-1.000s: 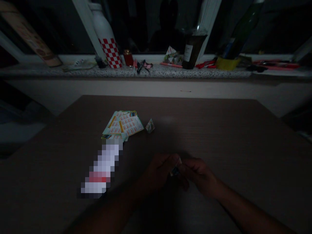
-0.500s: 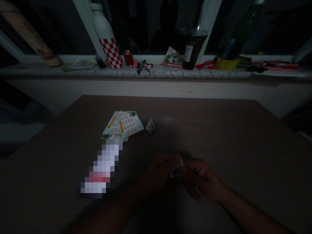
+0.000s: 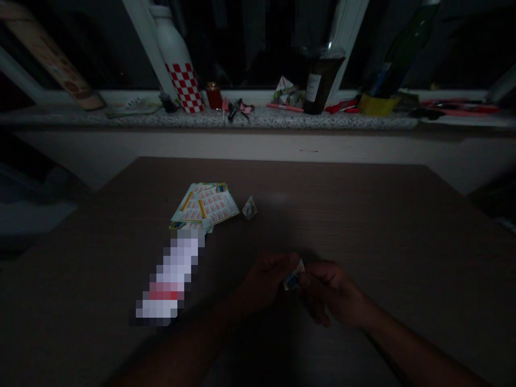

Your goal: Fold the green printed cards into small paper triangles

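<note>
The scene is very dim. My left hand (image 3: 264, 282) and my right hand (image 3: 336, 295) meet low over the brown table (image 3: 363, 215), fingers pinched together on a small folded piece of printed paper (image 3: 293, 278) held between them. Further back on the table lies a fanned stack of printed cards (image 3: 205, 205), and beside it a small folded paper shape (image 3: 249, 208). A long blurred-out object (image 3: 171, 279) lies left of my left hand.
A granite windowsill (image 3: 258, 119) runs behind the table. On it stand a white bottle with red checks (image 3: 177, 59), a small red jar (image 3: 213, 95), a dark wine bottle (image 3: 320, 70), a tilted green bottle (image 3: 397, 51), folded papers and pens.
The hands stay together on the paper piece. The fingers have shifted slightly and a little more of the paper shows between them now.
</note>
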{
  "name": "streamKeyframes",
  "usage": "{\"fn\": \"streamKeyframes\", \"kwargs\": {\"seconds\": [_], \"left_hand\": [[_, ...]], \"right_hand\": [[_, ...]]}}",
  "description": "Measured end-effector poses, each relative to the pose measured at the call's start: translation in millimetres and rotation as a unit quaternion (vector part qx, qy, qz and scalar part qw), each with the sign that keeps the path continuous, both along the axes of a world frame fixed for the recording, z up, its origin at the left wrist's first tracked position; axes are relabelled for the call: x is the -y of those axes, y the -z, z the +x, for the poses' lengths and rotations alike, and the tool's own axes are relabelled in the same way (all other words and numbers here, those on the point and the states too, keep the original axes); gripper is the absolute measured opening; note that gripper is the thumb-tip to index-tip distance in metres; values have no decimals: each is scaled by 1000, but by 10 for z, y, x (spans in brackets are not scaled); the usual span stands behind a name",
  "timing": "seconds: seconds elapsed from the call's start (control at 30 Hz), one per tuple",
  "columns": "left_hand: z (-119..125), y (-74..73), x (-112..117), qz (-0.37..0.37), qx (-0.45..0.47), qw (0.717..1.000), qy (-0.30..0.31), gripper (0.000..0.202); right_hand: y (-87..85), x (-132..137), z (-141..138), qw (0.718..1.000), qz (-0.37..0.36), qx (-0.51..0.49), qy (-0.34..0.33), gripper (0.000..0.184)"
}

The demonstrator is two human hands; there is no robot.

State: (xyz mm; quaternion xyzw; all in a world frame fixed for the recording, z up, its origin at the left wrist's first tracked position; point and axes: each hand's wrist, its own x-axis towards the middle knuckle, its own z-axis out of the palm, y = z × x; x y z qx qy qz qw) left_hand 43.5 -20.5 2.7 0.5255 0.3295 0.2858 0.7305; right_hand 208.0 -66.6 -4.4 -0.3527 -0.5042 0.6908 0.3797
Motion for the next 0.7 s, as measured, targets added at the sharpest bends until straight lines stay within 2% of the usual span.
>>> {"fn": "streamKeyframes", "kwargs": {"seconds": [0.37, 0.57, 0.63, 0.7], "left_hand": [[-38, 18, 1, 28, -25, 999, -17, 56], [-33, -73, 30, 113, -74, 986, -101, 55], [-46, -83, 29, 146, -99, 979, -104, 55], [-64, -77, 27, 184, -120, 972, -80, 53]], "right_hand": [[14, -10, 3, 1000, 16, 5, 15, 38], [5, -21, -12, 993, 73, 29, 85, 40], [-15, -31, -11, 983, 99, 74, 134, 34], [-39, -43, 0, 968, 134, 115, 179, 33]]}}
